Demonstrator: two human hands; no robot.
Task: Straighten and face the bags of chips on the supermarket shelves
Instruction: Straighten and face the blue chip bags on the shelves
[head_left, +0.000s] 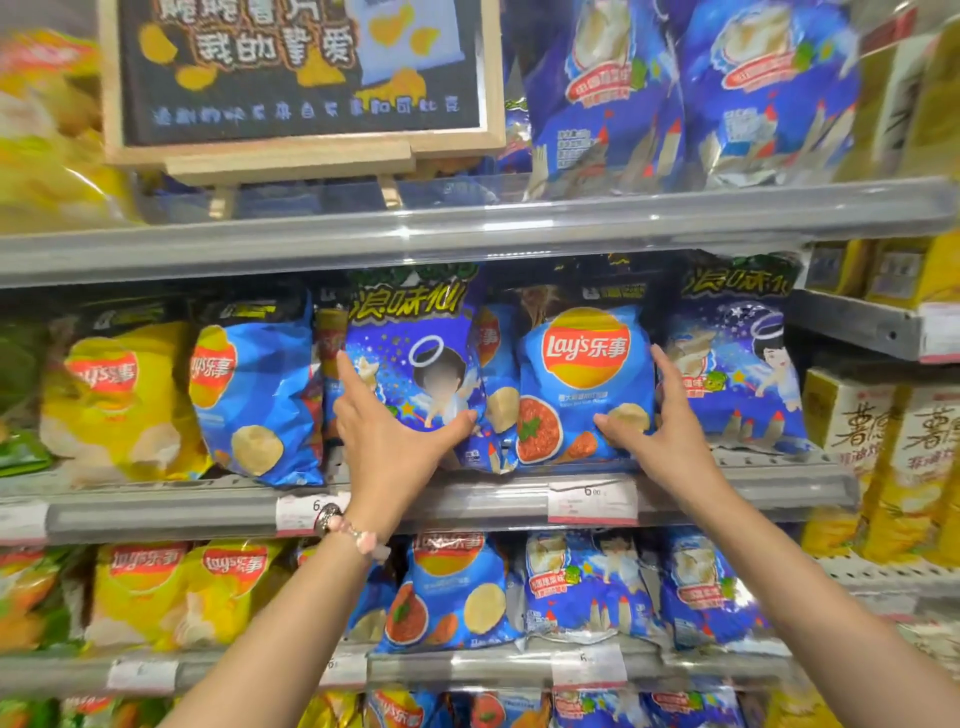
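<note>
On the middle shelf (467, 501), my left hand (387, 434) holds the lower left of a dark blue angel-print chip bag (415, 364), thumb across its bottom front and fingers reaching up its left side. My right hand (657, 421) holds the lower right of a light blue Lay's bag (584, 384), thumb on its front, fingers behind its right edge. Both bags stand upright and face outward, side by side. Another angel-print bag (737, 374) stands right of them.
A tilted blue Lay's bag (260, 400) and yellow Lay's bags (119, 400) stand to the left. A chalkboard sign (301, 78) and blue bags (691, 93) sit on the upper shelf. More bags (452, 592) fill the lower shelf. Yellow boxes (883, 457) stand at right.
</note>
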